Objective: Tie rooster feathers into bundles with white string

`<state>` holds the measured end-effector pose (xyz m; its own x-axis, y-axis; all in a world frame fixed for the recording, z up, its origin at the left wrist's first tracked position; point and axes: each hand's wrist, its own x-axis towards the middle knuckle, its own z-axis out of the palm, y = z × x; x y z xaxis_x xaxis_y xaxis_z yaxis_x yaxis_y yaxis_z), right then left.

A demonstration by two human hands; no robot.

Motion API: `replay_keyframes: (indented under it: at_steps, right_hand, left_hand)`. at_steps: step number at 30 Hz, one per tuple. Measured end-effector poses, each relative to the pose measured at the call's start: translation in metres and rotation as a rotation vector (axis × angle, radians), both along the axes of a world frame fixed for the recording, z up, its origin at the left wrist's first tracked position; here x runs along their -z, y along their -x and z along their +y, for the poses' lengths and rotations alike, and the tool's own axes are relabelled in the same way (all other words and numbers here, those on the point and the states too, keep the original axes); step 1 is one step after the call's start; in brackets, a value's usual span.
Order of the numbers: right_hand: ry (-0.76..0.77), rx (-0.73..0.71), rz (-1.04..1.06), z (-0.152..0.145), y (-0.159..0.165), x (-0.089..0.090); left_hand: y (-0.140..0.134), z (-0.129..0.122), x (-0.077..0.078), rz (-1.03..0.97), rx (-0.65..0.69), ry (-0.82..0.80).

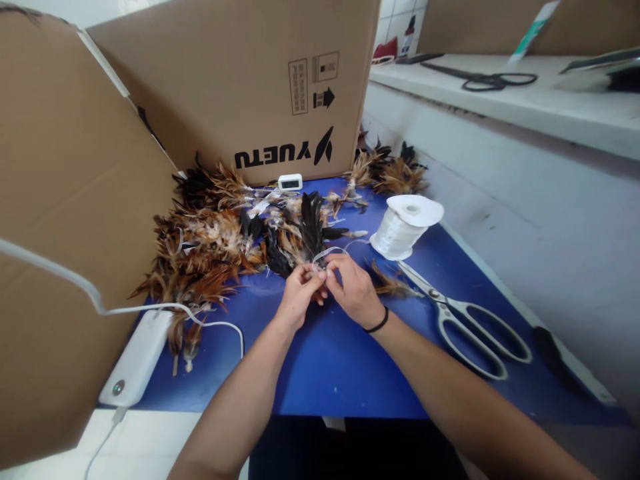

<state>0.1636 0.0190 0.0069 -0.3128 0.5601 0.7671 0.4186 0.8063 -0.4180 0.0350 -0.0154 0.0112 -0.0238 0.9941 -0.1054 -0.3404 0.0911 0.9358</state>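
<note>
Binding, seemingly: left hand [297, 293] with fingers pinched on feather bundle [311, 223] at its base, right hand's [356, 290] closed on ribbon [331, 250]. Bundle midway between table's [345, 380] side edges. Next pull wants ribbon taut, bundle steady.

blue table [350, 373] bears feathers [205, 233], spool [400, 235] — and scissors [435, 294].

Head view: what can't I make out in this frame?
All in the head view:
Feather bundle: base hidden by the left hand and right hand.
Ribbon: its path between the hands, covered by them.
White display: reading too small and blurred.
Bottle: label too small.
White cord: cut off by the left edge.
Black item: cut off by the right edge.
</note>
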Motion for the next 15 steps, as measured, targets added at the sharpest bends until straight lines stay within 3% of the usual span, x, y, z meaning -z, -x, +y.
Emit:
replay_keyframes:
  at_steps: [4, 12, 15]
  right_hand:
    - [-0.03, 0.007, -0.005, 0.002, -0.001, 0.001]
    - [-0.016, 0.015, -0.001, 0.001, -0.003, -0.001]
    - [-0.055, 0.1, 0.082, 0.002, -0.006, -0.003]
  left_hand:
    - [0.002, -0.002, -0.002, 0.002, 0.106, 0.012]
    - [0.011, 0.003, -0.006, 0.085, 0.001, -0.103]
    - [0.012, 0.003, -0.007, 0.099, -0.038, -0.103]
